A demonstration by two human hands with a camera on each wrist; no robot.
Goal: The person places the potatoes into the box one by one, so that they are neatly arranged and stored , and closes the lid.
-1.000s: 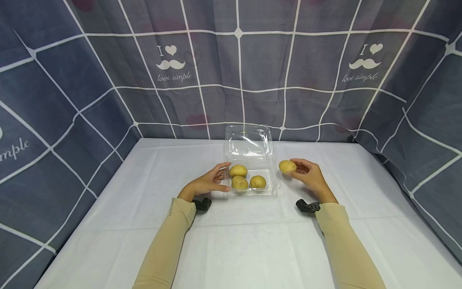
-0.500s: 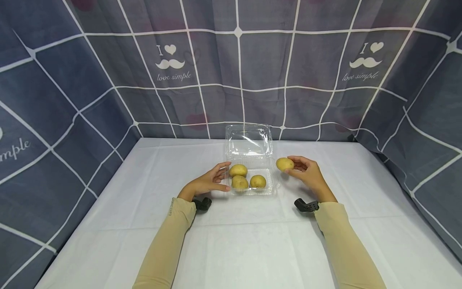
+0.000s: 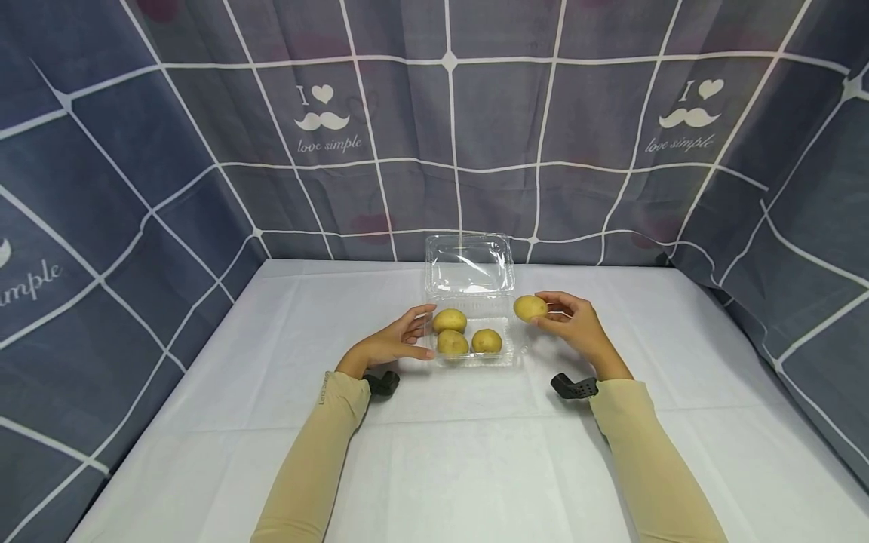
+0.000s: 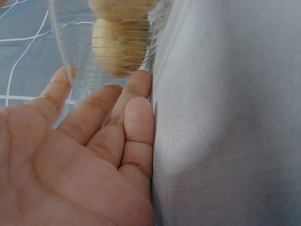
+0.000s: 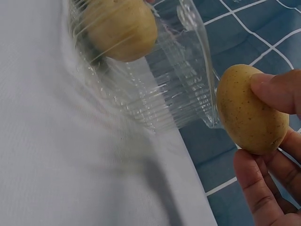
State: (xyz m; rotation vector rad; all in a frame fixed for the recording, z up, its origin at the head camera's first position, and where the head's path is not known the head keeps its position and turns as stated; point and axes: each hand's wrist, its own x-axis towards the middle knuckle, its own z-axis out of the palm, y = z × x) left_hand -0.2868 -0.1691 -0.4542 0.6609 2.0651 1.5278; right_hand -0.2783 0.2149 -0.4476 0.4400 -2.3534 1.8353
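Observation:
A clear plastic clamshell box lies with its lid raised at the back. In it sit three potatoes: one at the back left, one at the front left and one at the front right. My right hand pinches another potato between thumb and fingers, above the box's right rim. The left hand rests at the box's left wall, its fingers extended along the clear plastic and the white cloth.
A white cloth covers the table. Behind the box and along both sides hangs a grey-blue curtain with white lines. The raised lid stands close to the back curtain. Each wrist carries a black camera mount.
My right hand has moved a little left and away from me with the potato, bringing it to the box's right edge. The left hand and the box stay in place.

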